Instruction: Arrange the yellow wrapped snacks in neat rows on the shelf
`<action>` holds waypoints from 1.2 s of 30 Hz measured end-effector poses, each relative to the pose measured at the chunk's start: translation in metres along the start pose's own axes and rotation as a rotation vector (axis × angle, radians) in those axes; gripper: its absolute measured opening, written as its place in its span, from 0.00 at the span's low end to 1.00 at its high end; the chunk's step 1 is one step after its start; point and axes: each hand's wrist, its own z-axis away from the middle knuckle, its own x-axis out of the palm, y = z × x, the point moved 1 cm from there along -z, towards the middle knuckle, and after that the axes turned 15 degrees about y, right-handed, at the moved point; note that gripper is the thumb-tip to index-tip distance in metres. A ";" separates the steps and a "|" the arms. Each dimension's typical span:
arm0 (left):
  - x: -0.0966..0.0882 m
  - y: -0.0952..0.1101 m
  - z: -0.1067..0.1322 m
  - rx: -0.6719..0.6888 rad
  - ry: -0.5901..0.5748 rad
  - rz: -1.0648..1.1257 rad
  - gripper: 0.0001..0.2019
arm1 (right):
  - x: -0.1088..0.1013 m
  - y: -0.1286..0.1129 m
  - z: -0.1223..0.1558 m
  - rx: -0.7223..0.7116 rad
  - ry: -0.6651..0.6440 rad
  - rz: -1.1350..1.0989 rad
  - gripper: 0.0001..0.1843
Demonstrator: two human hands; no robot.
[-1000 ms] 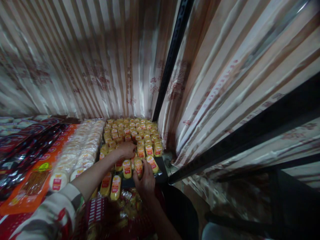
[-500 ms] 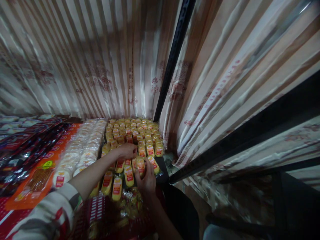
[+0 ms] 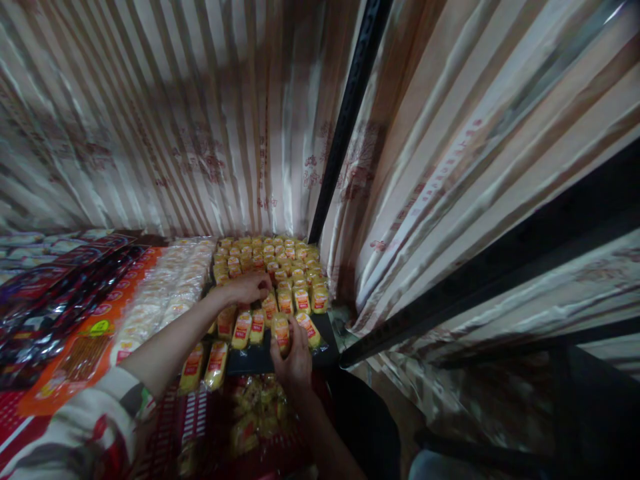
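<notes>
My right hand [image 3: 294, 357] is closed around a yellow wrapped snack cake [image 3: 281, 333] with a red and orange label, held upright above the front of the dark shelf. My left hand [image 3: 251, 288] reaches over the rows of similar cakes [image 3: 302, 300]; its fingers are curled downward, and what they grip, if anything, is hidden. Just below those fingers a cake [image 3: 269, 307] stands at the end of a row. Another cake [image 3: 308, 330] leans to the right of my right hand. Two more cakes [image 3: 216, 365] stand near the front edge, below my left forearm.
A red basket [image 3: 195, 420] with yellow wrapped cakes [image 3: 257, 407] sits below the shelf edge. To the left lie white wrapped packs [image 3: 185, 273], an orange packet [image 3: 83, 357] and dark shiny packs [image 3: 65, 293]. A black post [image 3: 345, 127] and pleated curtains [image 3: 225, 133] border the shelf.
My left hand has moved slightly up and back. Two cakes near the front are gone from their spots, baring dark shelf, and one now shows below my left fingers. My right hand has hardly moved.
</notes>
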 end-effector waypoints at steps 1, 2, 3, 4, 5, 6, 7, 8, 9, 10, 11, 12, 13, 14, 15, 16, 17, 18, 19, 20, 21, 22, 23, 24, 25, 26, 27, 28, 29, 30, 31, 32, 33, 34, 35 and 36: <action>-0.003 -0.003 -0.002 0.003 0.033 0.018 0.09 | 0.000 0.000 0.000 0.001 -0.002 0.000 0.29; -0.006 -0.006 -0.005 0.003 0.066 0.036 0.09 | 0.001 0.001 0.000 0.007 -0.003 0.003 0.29; -0.009 -0.009 -0.006 -0.006 0.103 0.049 0.09 | 0.001 0.001 0.001 0.015 -0.002 0.007 0.29; -0.011 -0.011 -0.008 -0.023 0.144 0.051 0.09 | 0.002 0.002 0.001 0.022 0.000 0.009 0.29; -0.013 -0.013 -0.009 -0.039 0.188 0.042 0.09 | 0.002 0.002 0.001 0.025 0.002 0.009 0.29; -0.014 -0.015 -0.009 -0.050 0.232 0.023 0.10 | 0.002 0.002 0.001 0.025 0.005 0.008 0.29; -0.015 -0.016 -0.009 -0.054 0.269 -0.001 0.10 | 0.002 0.002 0.001 0.024 0.006 0.006 0.28; -0.014 -0.016 -0.008 -0.047 0.292 -0.029 0.10 | 0.003 0.003 0.001 0.023 0.006 0.006 0.28; -0.014 -0.016 -0.007 -0.032 0.305 -0.057 0.09 | 0.003 0.003 0.001 0.025 0.002 0.008 0.28; -0.013 -0.016 -0.006 -0.014 0.308 -0.083 0.09 | 0.003 0.003 0.001 0.030 -0.004 0.010 0.27; -0.011 -0.015 -0.006 0.001 0.310 -0.107 0.09 | 0.003 0.003 0.002 0.034 -0.011 0.013 0.27; -0.010 -0.014 -0.005 0.013 0.311 -0.130 0.08 | 0.003 0.004 0.002 0.037 -0.017 0.014 0.27; -0.008 -0.013 -0.004 0.021 0.312 -0.149 0.08 | 0.003 0.004 0.002 0.039 -0.022 0.013 0.27; -0.007 -0.012 -0.004 0.030 0.311 -0.166 0.08 | 0.004 0.005 0.003 0.040 -0.025 0.012 0.27; -0.006 -0.010 -0.004 0.036 0.304 -0.183 0.09 | 0.004 0.005 0.003 0.038 -0.026 0.010 0.27; -0.005 -0.009 -0.004 0.039 0.293 -0.202 0.09 | 0.004 0.006 0.004 0.032 -0.021 0.007 0.27; -0.003 -0.007 -0.004 0.042 0.278 -0.225 0.10 | 0.005 0.007 0.004 0.023 -0.016 0.005 0.27; -0.002 -0.006 -0.004 0.045 0.259 -0.250 0.10 | 0.005 0.008 0.005 0.011 -0.012 0.002 0.27; -0.001 -0.005 -0.004 0.053 0.241 -0.274 0.10 | 0.006 0.008 0.005 -0.003 -0.008 0.000 0.27; 0.000 -0.006 -0.004 0.065 0.225 -0.296 0.11 | 0.006 0.008 0.006 -0.016 -0.006 0.001 0.28; 0.002 -0.006 -0.003 0.074 0.219 -0.317 0.11 | 0.006 0.008 0.006 -0.024 -0.005 0.006 0.28; 0.003 -0.008 -0.003 0.083 0.223 -0.333 0.12 | 0.006 0.008 0.006 -0.028 -0.005 0.014 0.28; 0.005 -0.009 -0.003 0.091 0.236 -0.345 0.12 | 0.006 0.007 0.006 -0.030 -0.004 0.022 0.27; 0.006 -0.011 -0.002 0.099 0.256 -0.354 0.12 | 0.005 0.007 0.006 -0.033 0.000 0.029 0.27; 0.006 -0.012 -0.002 0.105 0.274 -0.363 0.13 | 0.005 0.006 0.006 -0.037 0.004 0.034 0.27; 0.006 -0.013 -0.002 0.110 0.286 -0.371 0.13 | 0.004 0.005 0.005 -0.045 0.008 0.037 0.27; 0.006 -0.014 -0.002 0.108 0.289 -0.375 0.13 | 0.003 0.004 0.004 -0.055 0.011 0.039 0.27; 0.006 -0.015 -0.002 0.099 0.287 -0.376 0.12 | 0.003 0.004 0.004 -0.067 0.015 0.041 0.26; 0.006 -0.015 -0.002 0.085 0.281 -0.371 0.12 | 0.002 0.004 0.003 -0.078 0.021 0.045 0.26; 0.005 -0.015 -0.002 0.068 0.274 -0.362 0.12 | 0.002 0.004 0.003 -0.090 0.028 0.051 0.26; 0.005 -0.015 -0.002 0.054 0.270 -0.348 0.12 | 0.002 0.005 0.004 -0.104 0.035 0.057 0.26; 0.004 -0.014 -0.002 0.044 0.269 -0.331 0.12 | 0.002 0.006 0.004 -0.118 0.041 0.062 0.26; 0.004 -0.014 -0.003 0.037 0.269 -0.313 0.11 | 0.003 0.007 0.005 -0.134 0.045 0.066 0.26; 0.003 -0.013 -0.003 0.032 0.272 -0.295 0.11 | 0.003 0.008 0.006 -0.147 0.047 0.069 0.26; 0.002 -0.012 -0.002 0.029 0.278 -0.278 0.10 | 0.003 0.009 0.007 -0.159 0.049 0.072 0.26; 0.000 -0.011 -0.001 0.028 0.290 -0.262 0.10 | 0.004 0.010 0.008 -0.171 0.054 0.073 0.25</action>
